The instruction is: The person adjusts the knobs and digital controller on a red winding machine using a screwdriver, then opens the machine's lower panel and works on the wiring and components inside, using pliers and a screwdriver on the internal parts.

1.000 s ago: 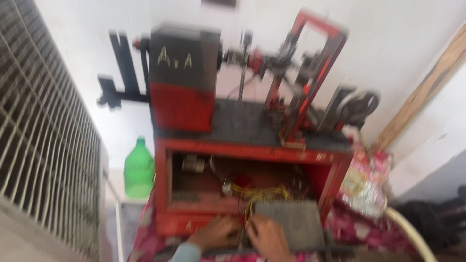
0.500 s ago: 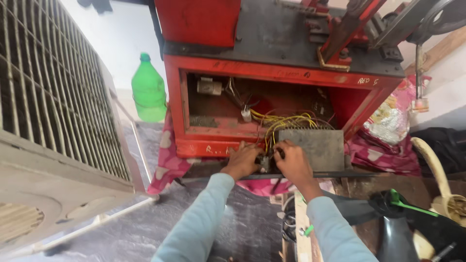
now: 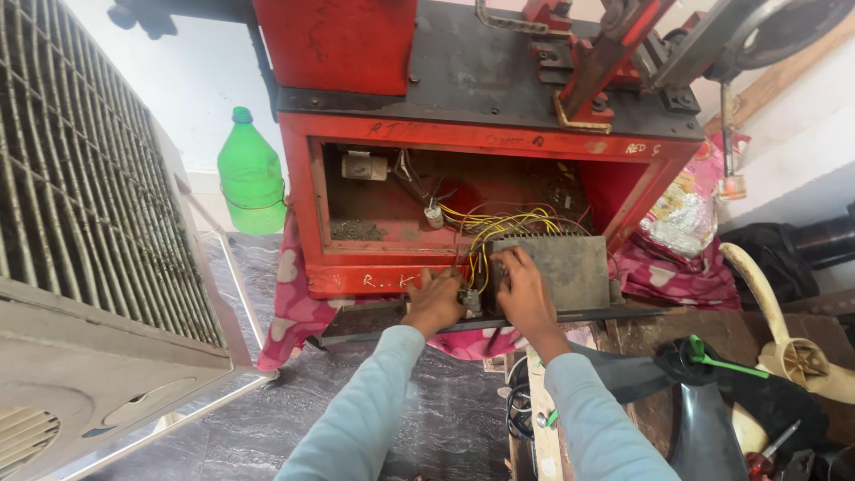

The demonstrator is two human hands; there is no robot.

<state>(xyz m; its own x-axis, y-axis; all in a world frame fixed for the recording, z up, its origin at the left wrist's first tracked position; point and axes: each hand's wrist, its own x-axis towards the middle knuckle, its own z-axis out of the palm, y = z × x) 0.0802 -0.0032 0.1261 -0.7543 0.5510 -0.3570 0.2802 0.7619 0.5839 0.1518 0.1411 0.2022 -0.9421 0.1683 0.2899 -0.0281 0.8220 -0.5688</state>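
Note:
A red machine cabinet [image 3: 312, 178] stands open at the front, with yellow wires [image 3: 485, 233] spilling out of it. A grey metal panel [image 3: 570, 267] leans at the opening on a dark strip [image 3: 365, 322]. My left hand [image 3: 434, 301] rests on the strip and pinches a small grey part [image 3: 469, 301] at the wire ends. My right hand [image 3: 523, 289] grips the left edge of the grey panel, right beside that part. Both sleeves are light blue.
A green plastic bottle [image 3: 252, 174] stands left of the cabinet. A large cooler grille [image 3: 80, 205] fills the left side. Pink patterned cloth [image 3: 294, 307] lies under the cabinet. A cream fan blade [image 3: 775, 312], a green-handled tool [image 3: 726, 363] and dark parts crowd the right.
The view has tilted down and drawn closer to the cabinet. Both hands stay at the wires and grey panel, hardly shifted.

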